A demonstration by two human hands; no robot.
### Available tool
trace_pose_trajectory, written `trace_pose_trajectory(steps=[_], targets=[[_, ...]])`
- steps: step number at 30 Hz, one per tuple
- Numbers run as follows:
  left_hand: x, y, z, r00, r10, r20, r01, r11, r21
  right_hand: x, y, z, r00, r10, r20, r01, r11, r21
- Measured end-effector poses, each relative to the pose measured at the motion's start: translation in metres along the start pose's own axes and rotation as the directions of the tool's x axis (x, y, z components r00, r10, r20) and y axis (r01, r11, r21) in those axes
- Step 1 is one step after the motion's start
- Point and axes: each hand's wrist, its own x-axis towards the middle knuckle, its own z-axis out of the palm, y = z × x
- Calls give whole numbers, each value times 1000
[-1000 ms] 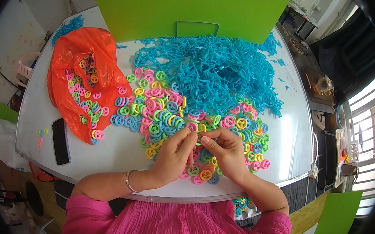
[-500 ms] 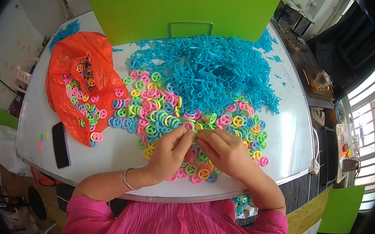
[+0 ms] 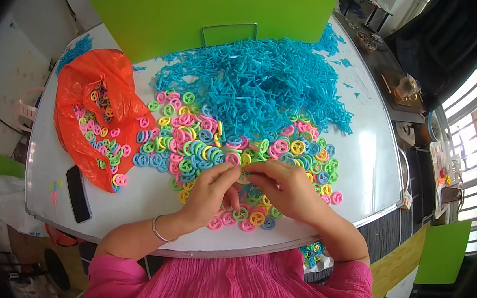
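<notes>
My left hand [image 3: 207, 190] and my right hand [image 3: 287, 188] meet over a heap of small spoked plastic wheels [image 3: 198, 149] in pink, green, blue and yellow. Both hands are closed, thumbs and forefingers pinched close together. A green wheel [image 3: 244, 178] shows between the fingertips, against the right fingers; whatever the left fingers pinch is too small or hidden to make out. Just beyond the heap lies a big pile of thin blue plastic sticks [image 3: 266, 86], partly overlapping the wheels.
At the left, an open red plastic bag [image 3: 73, 129] holds more wheels. A black phone [image 3: 79, 194] lies on the white table [image 3: 125, 210] near its front edge. A large green board [image 3: 200, 4] with a metal handle [image 3: 229, 25] stands behind the blue pile.
The view has shifted slightly, moving the table's contents a little left in the picture. My fingers have opened a small gap between the two hands, which stay over the wheels.
</notes>
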Motion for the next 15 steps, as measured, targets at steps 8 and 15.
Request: trace_pose_trajectory(steps=[8,15], targets=[[1,-3,3,998,41,38,-42,998,36,0,10,-1,909,386,155,-416,824,384],[5,-1,-1,996,-61,70,66,994,-84,1,13,-3,899,398,185,-438,784,440]])
